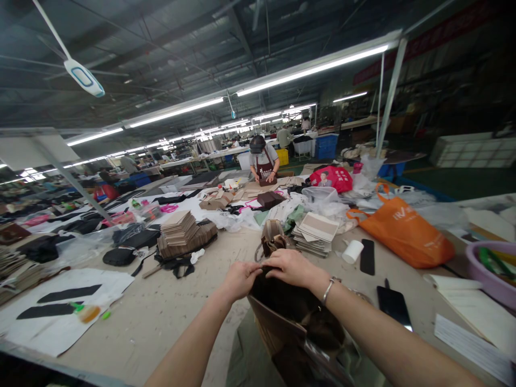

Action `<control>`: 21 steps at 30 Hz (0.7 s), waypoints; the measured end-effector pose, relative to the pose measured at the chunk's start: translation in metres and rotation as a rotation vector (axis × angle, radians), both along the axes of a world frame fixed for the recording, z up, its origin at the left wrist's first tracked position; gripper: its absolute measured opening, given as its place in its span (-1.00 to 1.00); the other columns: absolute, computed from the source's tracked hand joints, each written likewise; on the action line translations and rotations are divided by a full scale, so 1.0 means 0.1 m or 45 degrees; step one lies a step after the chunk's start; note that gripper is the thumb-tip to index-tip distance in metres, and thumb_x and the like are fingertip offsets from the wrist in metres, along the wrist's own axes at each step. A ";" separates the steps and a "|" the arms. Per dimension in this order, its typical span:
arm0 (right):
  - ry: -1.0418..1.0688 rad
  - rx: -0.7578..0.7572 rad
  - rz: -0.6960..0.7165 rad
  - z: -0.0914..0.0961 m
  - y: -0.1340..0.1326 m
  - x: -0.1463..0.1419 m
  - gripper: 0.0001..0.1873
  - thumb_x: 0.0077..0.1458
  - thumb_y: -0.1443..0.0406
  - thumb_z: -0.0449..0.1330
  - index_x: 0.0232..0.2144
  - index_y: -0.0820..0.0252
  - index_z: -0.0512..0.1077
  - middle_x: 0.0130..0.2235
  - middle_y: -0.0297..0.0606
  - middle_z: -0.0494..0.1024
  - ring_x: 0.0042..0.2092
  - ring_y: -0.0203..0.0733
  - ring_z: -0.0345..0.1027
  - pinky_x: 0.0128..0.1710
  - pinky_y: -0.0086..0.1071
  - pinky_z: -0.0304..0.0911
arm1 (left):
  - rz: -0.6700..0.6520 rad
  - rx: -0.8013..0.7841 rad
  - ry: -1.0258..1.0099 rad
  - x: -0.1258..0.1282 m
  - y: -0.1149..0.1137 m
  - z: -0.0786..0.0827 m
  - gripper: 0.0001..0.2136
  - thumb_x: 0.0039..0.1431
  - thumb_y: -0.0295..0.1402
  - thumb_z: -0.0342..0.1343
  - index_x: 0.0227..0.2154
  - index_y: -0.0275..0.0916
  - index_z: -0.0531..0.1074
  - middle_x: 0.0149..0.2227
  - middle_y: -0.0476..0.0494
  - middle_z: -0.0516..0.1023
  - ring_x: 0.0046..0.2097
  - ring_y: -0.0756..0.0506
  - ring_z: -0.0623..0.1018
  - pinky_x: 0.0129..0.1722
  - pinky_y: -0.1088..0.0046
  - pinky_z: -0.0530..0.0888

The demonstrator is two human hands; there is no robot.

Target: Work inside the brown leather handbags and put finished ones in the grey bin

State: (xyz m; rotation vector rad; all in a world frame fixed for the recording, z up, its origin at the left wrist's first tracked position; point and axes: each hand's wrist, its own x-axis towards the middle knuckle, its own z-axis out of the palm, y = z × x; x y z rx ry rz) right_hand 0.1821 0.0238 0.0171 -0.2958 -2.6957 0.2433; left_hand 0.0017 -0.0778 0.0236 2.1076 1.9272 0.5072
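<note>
A brown bag [278, 312] stands on the table's near edge with its mouth open towards me and a dark lining inside. My left hand [242, 278] pinches the far end of its rim. Close beside it, my right hand [296, 267] grips the same rim, fingers bent over the edge and a bangle on the wrist. The fingertips of both hands almost meet, and any small thing between them is hidden. Just beyond the hands lies a brown and tan strap-like bundle [273, 234]. Further right sits a stack of light flat pieces [316, 232].
Left stand stacked tan pieces [179, 231], a black pouch [119, 256] and a glue bottle [86, 313]. Right lie a white roll [352, 251], a phone [393, 307], an orange bag [407, 231] and a purple basin [487, 269]. Across the table a co-worker [264, 161] handles a brown piece.
</note>
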 end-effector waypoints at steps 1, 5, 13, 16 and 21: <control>-0.013 0.015 -0.015 -0.01 0.01 -0.02 -0.76 0.14 0.18 0.12 -0.15 0.07 0.46 -0.28 -0.27 0.51 -0.23 -0.24 0.34 -0.26 -0.42 0.15 | -0.002 0.000 0.006 0.00 0.00 0.00 -0.73 0.20 -0.32 -0.10 -0.31 -0.18 0.53 -0.38 -0.05 0.56 -0.33 -0.03 0.48 -0.33 0.51 0.29; -0.031 0.066 -0.065 -0.05 0.02 -0.10 -0.82 0.15 0.24 0.09 -0.32 0.14 0.49 -0.35 -0.27 0.51 -0.29 -0.25 0.33 -0.31 -0.41 0.12 | -0.022 -0.006 0.026 -0.02 0.00 -0.02 -0.75 0.19 -0.34 -0.09 -0.35 -0.19 0.52 -0.41 -0.06 0.55 -0.34 -0.03 0.47 -0.33 0.50 0.29; -0.056 0.047 -0.090 -0.02 -0.01 -0.14 -0.82 0.12 0.27 0.10 -0.38 0.16 0.49 -0.35 -0.27 0.52 -0.28 -0.24 0.33 -0.32 -0.41 0.11 | -0.072 -0.020 -0.012 -0.05 -0.02 0.00 -0.81 0.13 -0.36 -0.03 -0.36 -0.21 0.51 -0.43 -0.03 0.54 -0.36 -0.02 0.46 -0.38 0.51 0.26; -0.049 0.031 -0.088 -0.01 0.00 -0.14 -0.82 0.12 0.28 0.10 -0.37 0.18 0.49 -0.36 -0.26 0.51 -0.29 -0.24 0.33 -0.31 -0.41 0.11 | -0.018 -0.049 -0.064 -0.04 -0.01 -0.01 -0.83 0.08 -0.28 0.05 -0.36 -0.20 0.51 -0.42 -0.02 0.54 -0.37 -0.03 0.45 -0.41 0.51 0.25; 0.009 -0.003 -0.096 -0.05 0.02 -0.14 -0.83 0.12 0.30 0.09 -0.35 0.19 0.49 -0.34 -0.24 0.51 -0.28 -0.24 0.33 -0.29 -0.41 0.15 | 0.061 -0.037 -0.111 0.01 0.02 -0.05 -0.73 0.17 -0.24 -0.06 -0.34 -0.18 0.53 -0.37 -0.05 0.57 -0.33 -0.04 0.47 -0.35 0.49 0.28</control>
